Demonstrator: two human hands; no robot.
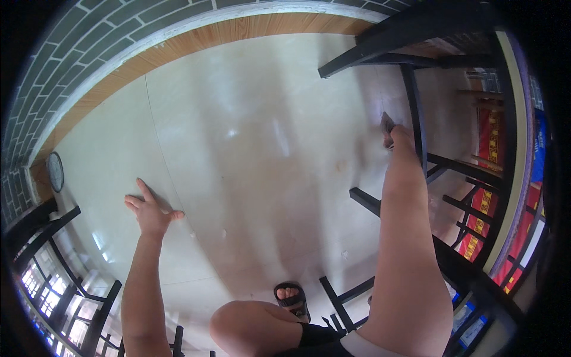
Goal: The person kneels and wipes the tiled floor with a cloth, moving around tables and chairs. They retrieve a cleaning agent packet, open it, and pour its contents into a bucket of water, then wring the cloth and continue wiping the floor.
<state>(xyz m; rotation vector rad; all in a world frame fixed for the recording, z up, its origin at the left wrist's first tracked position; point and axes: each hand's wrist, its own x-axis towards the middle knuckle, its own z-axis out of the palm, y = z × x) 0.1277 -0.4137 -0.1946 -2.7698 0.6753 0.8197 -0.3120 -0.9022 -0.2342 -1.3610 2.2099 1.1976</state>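
My left hand point(149, 212) is spread over the glossy light floor tiles point(250, 147), palm down, with nothing in it. Whether the palm touches the floor is hard to see. Out to the right, my right arm reaches far forward beside dark table legs. At its end my right hand point(399, 134) is low at the floor, closed around a small grey thing point(387, 122) whose kind I cannot make out. My bent knee point(241, 321) and a foot in a black sandal point(292, 299) show at the bottom.
Black furniture legs point(412, 102) stand close along my right arm, under a light-edged tabletop point(513, 156). Dark chairs point(67, 263) are at the lower left. A round dark-rimmed disc point(55, 172) leans by the brick wall point(102, 35), above a wood-look baseboard point(214, 38).
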